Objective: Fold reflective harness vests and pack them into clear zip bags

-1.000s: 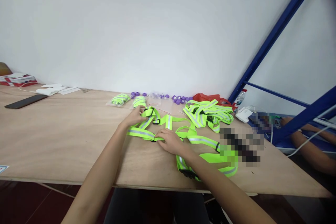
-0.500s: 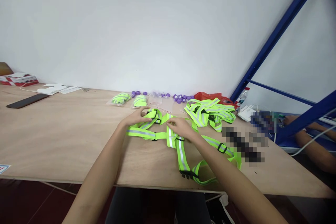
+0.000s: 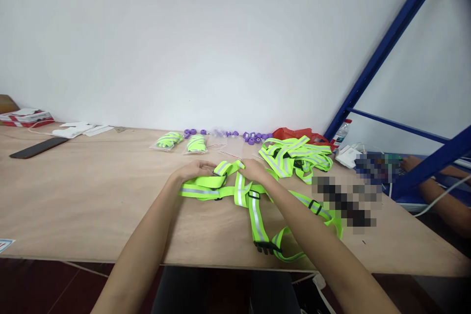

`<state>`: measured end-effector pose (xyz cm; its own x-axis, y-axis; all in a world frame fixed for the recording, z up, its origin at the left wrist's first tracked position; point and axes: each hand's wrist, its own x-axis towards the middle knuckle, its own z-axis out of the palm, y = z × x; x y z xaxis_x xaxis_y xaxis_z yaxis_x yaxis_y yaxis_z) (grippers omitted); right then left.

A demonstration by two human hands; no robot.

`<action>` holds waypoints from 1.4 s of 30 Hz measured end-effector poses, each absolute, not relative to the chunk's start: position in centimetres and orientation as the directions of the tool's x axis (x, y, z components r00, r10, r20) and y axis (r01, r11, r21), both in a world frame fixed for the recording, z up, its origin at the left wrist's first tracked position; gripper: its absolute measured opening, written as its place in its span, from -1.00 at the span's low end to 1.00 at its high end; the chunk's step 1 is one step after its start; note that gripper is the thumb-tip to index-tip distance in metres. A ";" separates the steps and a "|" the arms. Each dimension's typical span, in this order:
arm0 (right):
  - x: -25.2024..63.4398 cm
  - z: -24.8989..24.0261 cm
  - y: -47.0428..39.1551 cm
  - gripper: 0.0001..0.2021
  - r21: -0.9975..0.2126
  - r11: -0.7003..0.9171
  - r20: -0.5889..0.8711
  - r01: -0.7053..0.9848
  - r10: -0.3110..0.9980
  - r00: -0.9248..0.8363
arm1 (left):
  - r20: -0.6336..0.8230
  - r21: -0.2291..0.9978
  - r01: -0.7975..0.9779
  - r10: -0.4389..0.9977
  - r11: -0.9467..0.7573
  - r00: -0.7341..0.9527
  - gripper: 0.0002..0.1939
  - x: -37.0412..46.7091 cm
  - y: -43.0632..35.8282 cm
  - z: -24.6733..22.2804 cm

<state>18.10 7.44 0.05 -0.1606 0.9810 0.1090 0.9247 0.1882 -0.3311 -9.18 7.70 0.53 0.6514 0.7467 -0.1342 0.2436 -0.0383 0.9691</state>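
Note:
A neon yellow-green strap harness (image 3: 257,216) with silver stripes lies spread on the wooden table, with black slider buckles and a black clip (image 3: 267,247) near the front edge. My left hand (image 3: 194,170) is closed on the looped strap at the harness's left part, its fingertips partly hidden by the band. My right hand (image 3: 251,169) pinches a raised end of the strap near the middle. Between both hands the band arches up. The right forearm passes over the harness's right part and hides some of it.
Behind lie bagged straps (image 3: 196,144), purple rolls (image 3: 252,138), clear bags and a red bag (image 3: 294,133). A strap pile (image 3: 296,157) sits at back right, near a bottle (image 3: 342,132) and blue frame (image 3: 390,44). Another person's arm (image 3: 437,196) shows far right.
My right hand has closed on the strap and lifted its end slightly away from me. My left hand has closed around the left loop, which is now flatter and pulled toward the right.

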 end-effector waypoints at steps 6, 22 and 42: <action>19.3 3.0 7.2 -0.77 -0.524 0.165 0.251 0.835 0.967 -0.034 | -0.159 0.927 0.357 0.737 -0.117 0.656 -0.61 -8.4 7.3 0.4; 21.8 8.9 4.7 -0.88 -0.665 0.474 0.602 0.577 0.798 0.038 | 0.279 0.885 0.288 0.911 -0.366 0.303 -0.79 -7.2 7.9 0.0; 25.6 10.9 3.9 -0.85 -0.646 0.464 0.737 0.606 0.588 0.334 | 0.505 0.858 -0.057 0.858 -0.511 -0.093 -0.68 -7.9 9.2 0.3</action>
